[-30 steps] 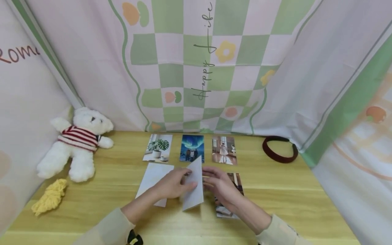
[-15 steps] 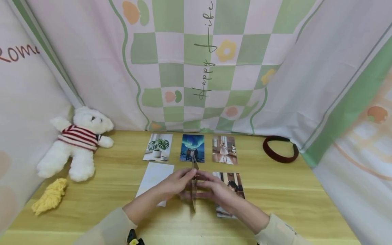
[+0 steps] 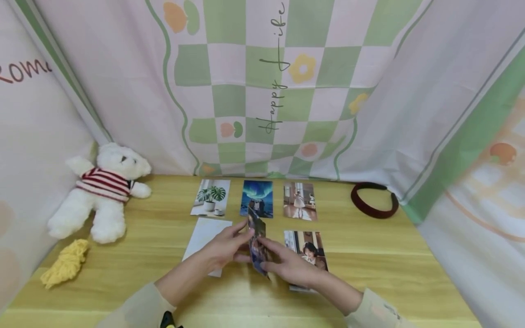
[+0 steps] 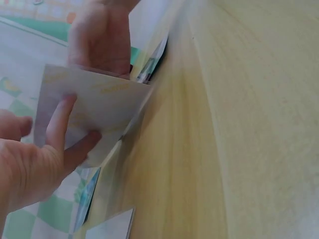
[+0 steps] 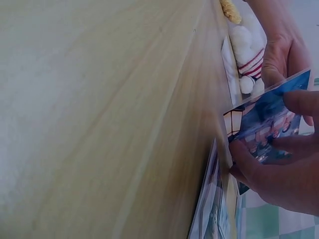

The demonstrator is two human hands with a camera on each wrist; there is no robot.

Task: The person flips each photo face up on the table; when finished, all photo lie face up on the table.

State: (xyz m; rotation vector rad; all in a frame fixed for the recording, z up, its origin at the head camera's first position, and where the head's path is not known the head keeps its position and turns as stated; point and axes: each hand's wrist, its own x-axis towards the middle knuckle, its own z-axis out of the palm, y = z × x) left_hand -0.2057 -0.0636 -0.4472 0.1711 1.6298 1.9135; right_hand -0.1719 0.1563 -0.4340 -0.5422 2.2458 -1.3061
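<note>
Both hands hold a photo print (image 3: 258, 248) on edge above the middle of the table. Its picture side (image 5: 266, 117), dark blue with small figures, faces the right hand. The white back (image 4: 99, 107) faces the left. My left hand (image 3: 225, 246) grips it, two fingertips spread on the back and the thumb at the picture-side edge. My right hand (image 3: 291, 264) has its fingers on the picture and at the lower edge. Left of them lies a white print (image 3: 205, 239), face down. A print of a person (image 3: 310, 250) lies partly under the right wrist.
Along the back lie a plant photo (image 3: 211, 198), an aurora photo (image 3: 257, 196) and a dancer photo (image 3: 300, 200). A dark red headband (image 3: 374, 212) rests at the right. A white teddy bear (image 3: 102, 196) and yellow yarn (image 3: 65, 264) are at the left.
The held print has turned from its white back through edge-on, so its picture now shows in the head view. The right fingers have moved onto the picture side.
</note>
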